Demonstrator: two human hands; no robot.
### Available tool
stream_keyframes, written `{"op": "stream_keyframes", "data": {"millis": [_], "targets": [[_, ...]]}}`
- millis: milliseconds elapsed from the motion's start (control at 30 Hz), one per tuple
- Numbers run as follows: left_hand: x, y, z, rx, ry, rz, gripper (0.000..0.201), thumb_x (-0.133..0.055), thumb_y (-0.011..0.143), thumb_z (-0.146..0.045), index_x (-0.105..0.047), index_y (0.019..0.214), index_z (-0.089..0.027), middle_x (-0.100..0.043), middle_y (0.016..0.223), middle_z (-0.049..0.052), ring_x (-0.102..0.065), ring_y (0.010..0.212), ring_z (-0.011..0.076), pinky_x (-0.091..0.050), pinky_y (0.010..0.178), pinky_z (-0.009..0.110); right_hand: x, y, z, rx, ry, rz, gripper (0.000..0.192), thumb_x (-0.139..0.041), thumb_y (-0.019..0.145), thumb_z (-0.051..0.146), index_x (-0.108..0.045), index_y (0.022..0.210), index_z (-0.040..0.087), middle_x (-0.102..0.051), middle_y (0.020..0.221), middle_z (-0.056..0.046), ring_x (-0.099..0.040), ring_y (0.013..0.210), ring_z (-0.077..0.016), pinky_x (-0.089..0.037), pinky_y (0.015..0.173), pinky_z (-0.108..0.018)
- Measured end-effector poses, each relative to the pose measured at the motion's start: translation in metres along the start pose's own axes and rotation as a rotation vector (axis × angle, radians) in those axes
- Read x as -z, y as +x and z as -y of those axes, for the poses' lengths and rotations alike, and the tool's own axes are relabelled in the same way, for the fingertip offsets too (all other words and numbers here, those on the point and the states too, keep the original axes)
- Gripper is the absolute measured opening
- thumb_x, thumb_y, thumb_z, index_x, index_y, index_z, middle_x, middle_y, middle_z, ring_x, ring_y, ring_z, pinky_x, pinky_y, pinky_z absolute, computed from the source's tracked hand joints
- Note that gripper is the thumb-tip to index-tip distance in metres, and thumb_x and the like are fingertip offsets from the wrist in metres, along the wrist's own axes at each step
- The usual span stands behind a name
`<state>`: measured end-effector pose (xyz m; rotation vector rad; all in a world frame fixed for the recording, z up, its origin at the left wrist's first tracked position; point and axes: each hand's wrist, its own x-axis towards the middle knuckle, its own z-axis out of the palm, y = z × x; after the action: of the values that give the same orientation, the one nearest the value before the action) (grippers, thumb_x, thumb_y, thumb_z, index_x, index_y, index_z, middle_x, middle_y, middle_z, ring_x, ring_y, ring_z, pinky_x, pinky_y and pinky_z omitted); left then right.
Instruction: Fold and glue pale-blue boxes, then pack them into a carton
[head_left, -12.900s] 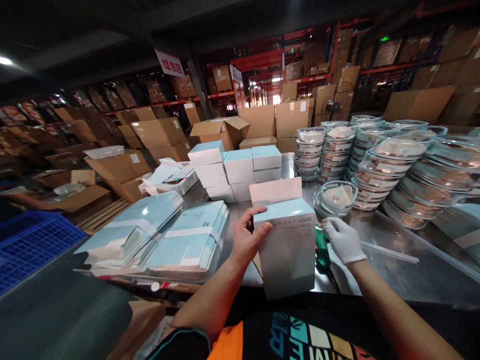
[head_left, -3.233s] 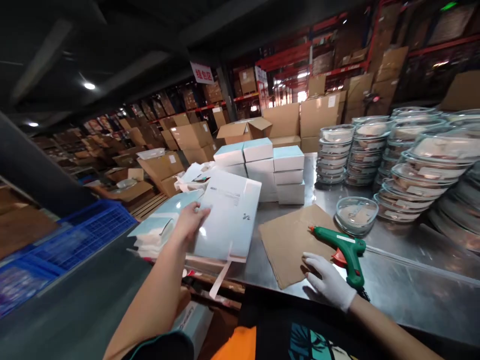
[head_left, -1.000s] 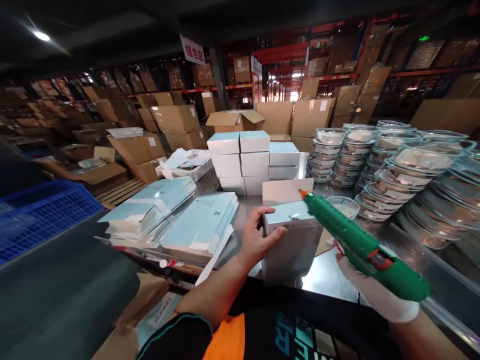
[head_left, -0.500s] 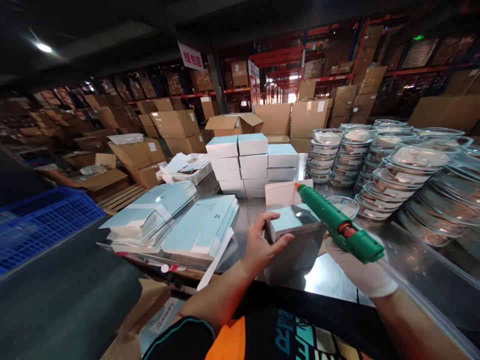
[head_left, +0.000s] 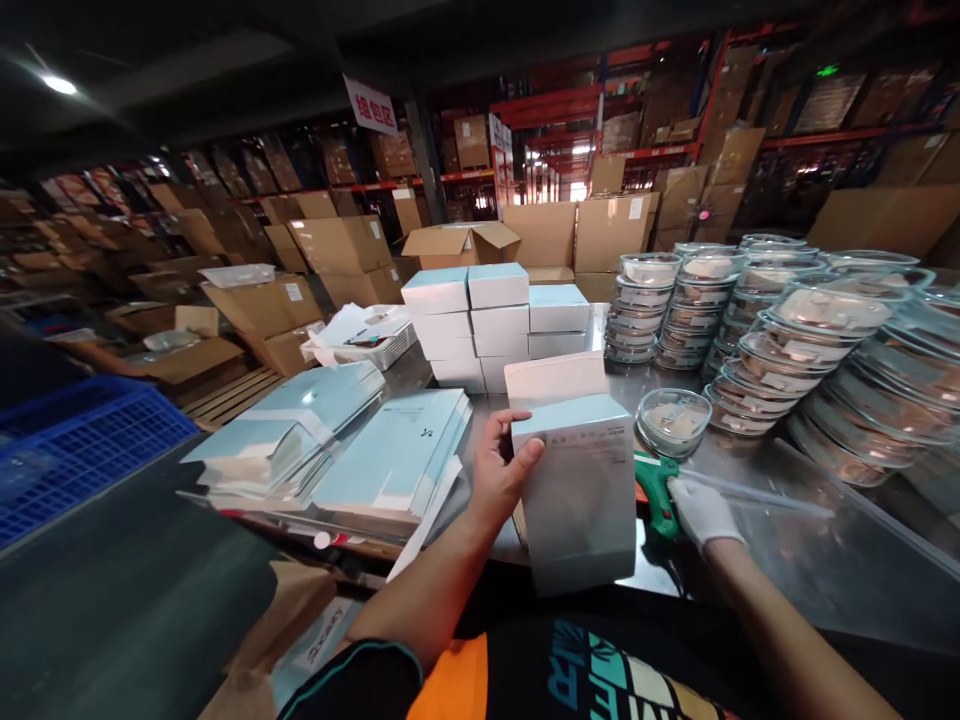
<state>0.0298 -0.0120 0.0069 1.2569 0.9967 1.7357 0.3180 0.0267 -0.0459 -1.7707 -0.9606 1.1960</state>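
Observation:
My left hand [head_left: 506, 465] grips the left side of a carton [head_left: 581, 500], thumb on its grey printed front and fingers at the top edge. The carton stands tilted, with a pale blue top and a white flap [head_left: 555, 378] raised behind it. Low to the right, my right hand [head_left: 705, 512], in a white glove, is closed at the back of a green hot glue gun [head_left: 660, 492]. The gun's front end is hidden behind the carton. A long clear stick [head_left: 780, 494] extends rightward near the glove. Just beyond the gun sits a round lidded glass dish [head_left: 673, 420].
White-and-blue boxes [head_left: 499, 318] are stacked at the back of the metal table. Tall stacks of glass dishes [head_left: 814, 350] line the right side. Flat blue carton blanks [head_left: 390, 450] lie to the left, near a white basket [head_left: 386, 348]. A blue crate [head_left: 90, 440] stands far left.
My right hand has lowered the glue gun from above the carton to beside its right side. My left hand has turned the carton so its printed front faces me.

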Motion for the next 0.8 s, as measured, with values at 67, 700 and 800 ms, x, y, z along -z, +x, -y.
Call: {"op": "stream_keyframes", "data": {"millis": [67,700,800], "targets": [[-0.001,0.000,0.002,-0.008,0.012,0.018,0.068,-0.086,0.077,-0.076,-0.065,0.114,-0.023,-0.072,0.103,0.005,-0.068,0.093,0.0231,-0.054,0.083,0.033,0.008,-0.001,0.007,0.124,-0.012,-0.062,0.029,-0.072,0.090,0.039,-0.064,0.068,0.023,-0.067,0.065,-0.006,-0.072,0.080,-0.0259,-0.059,0.074,-0.032],[0.001,0.003,0.012,-0.509,0.053,0.349,0.041,-0.083,0.095,-0.053,-0.066,0.124,-0.028,-0.074,0.118,0.009,-0.071,0.127,0.0302,-0.054,0.112,0.052,0.004,-0.055,0.043,1.167,-0.098,0.411,0.032,-0.079,0.099,0.042,-0.075,0.128,0.029,-0.053,0.169,-0.012,-0.050,0.158,-0.0318,-0.046,0.128,-0.054],[0.003,0.004,0.004,-0.503,0.245,0.479,0.040,-0.071,0.099,-0.064,-0.080,0.107,-0.026,-0.079,0.116,0.013,-0.071,0.127,0.0345,-0.050,0.117,0.061,0.005,-0.063,0.046,1.233,-0.112,0.455,0.024,-0.070,0.106,0.032,-0.079,0.128,0.035,-0.055,0.168,-0.007,-0.054,0.156,-0.0285,-0.046,0.129,-0.053]]}}
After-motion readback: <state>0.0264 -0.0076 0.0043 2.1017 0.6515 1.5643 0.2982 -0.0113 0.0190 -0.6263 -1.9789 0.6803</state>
